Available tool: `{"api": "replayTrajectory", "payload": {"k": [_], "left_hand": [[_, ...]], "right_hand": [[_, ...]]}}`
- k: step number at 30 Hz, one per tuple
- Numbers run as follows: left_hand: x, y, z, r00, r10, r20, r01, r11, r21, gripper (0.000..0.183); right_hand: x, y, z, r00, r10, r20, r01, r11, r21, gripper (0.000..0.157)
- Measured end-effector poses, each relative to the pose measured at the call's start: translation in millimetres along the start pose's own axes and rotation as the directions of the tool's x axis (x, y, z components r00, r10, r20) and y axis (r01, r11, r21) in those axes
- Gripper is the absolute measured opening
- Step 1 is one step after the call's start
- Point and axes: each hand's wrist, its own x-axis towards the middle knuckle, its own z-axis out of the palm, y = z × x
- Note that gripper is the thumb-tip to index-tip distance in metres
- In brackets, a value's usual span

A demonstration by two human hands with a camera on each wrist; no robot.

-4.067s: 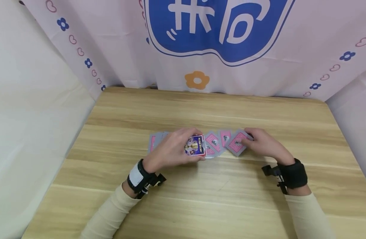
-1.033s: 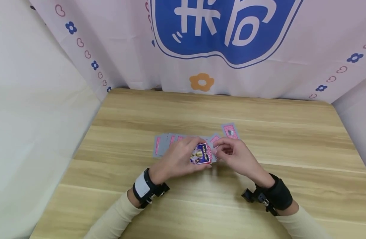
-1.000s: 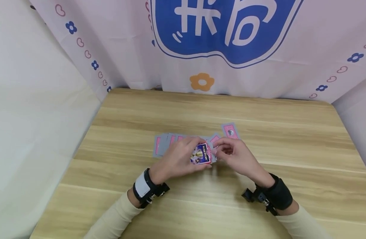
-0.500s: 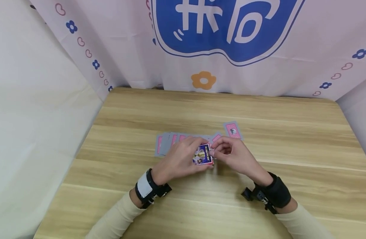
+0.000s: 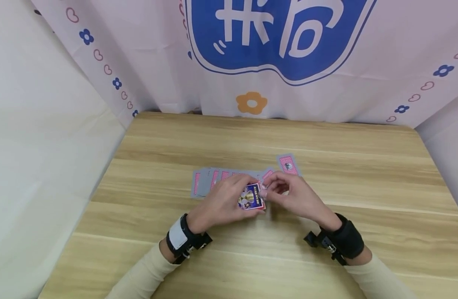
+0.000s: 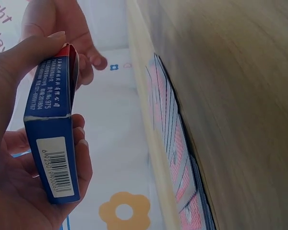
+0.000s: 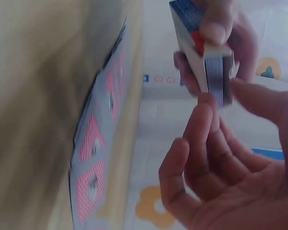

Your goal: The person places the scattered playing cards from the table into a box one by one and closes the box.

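My left hand (image 5: 223,201) grips a small blue and red playing card box (image 5: 252,197) with a gold trophy on its front. In the left wrist view the barcode end of the box (image 6: 50,163) shows. The box's far end is uncovered, and the right wrist view shows the edges of a card stack inside (image 7: 214,76). My right hand (image 5: 298,195) is at that end, thumb and forefinger on either side of the mouth. Whether they pinch a card or only touch the box is unclear. Face-down pink-backed playing cards (image 5: 196,182) lie overlapping on the table, partly behind the hands.
A single face-down card (image 5: 288,164) sits slightly apart, behind the right hand. The wooden table (image 5: 199,137) runs back to a printed white curtain (image 5: 169,83). Wrist straps with cameras (image 5: 188,238) are on both arms.
Four seconds ago my right hand held a card at the right end of the row. It has since moved left to the box's mouth. The card seen sticking out there earlier is now mostly hidden.
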Motion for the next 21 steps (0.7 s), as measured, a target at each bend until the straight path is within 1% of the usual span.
{"api": "replayTrajectory", "payload": {"k": [2, 4, 5, 7, 10, 12, 15, 18, 21], "left_hand": [[-1.6, -1.0, -0.8, 1.000, -0.004, -0.001, 0.004, 1.000, -0.003, 0.067], [-2.8, -1.9, -2.2, 1.000, -0.005, -0.005, 0.005, 1.000, 0.001, 0.068], [-3.2, -2.3, -2.8, 1.000, -0.009, -0.005, 0.009, 1.000, 0.004, 0.068], [-4.1, -3.0, -4.4, 1.000, -0.025, 0.000, 0.025, 1.000, 0.001, 0.068], [-5.6, -3.8, -6.8, 0.998, -0.055, 0.014, 0.055, 0.998, 0.000, 0.069], [-6.4, -3.8, -8.5, 0.998, -0.066, 0.023, 0.066, 0.998, -0.004, 0.069], [-6.8, -3.4, -9.9, 0.998, -0.060, 0.034, 0.059, 0.998, 0.004, 0.069], [-6.6, -2.5, -10.4, 0.998, -0.048, 0.039, 0.048, 0.999, 0.008, 0.069], [-7.7, -1.6, -10.3, 0.998, -0.050, 0.043, 0.050, 0.999, 0.011, 0.069]], "right_hand": [[3, 4, -7.9, 0.998, -0.065, -0.010, 0.064, 0.995, -0.082, 0.018], [9, 9, -19.6, 0.993, -0.112, -0.025, 0.106, 0.978, -0.180, 0.022], [12, 12, -26.5, 0.992, -0.122, -0.031, 0.111, 0.966, -0.235, 0.026], [19, 18, -40.6, 0.994, -0.108, -0.029, 0.092, 0.938, -0.333, 0.032], [31, 31, -59.3, 0.999, -0.049, 0.005, 0.047, 0.902, -0.430, 0.040], [39, 39, -68.4, 0.999, -0.021, 0.039, 0.036, 0.894, -0.447, 0.042], [50, 52, -77.0, 0.996, -0.011, 0.093, 0.052, 0.889, -0.455, 0.047], [59, 62, -81.6, 0.989, 0.014, 0.148, 0.056, 0.888, -0.456, 0.059], [66, 72, -82.3, 0.977, 0.086, 0.193, 0.013, 0.886, -0.463, 0.074]]}}
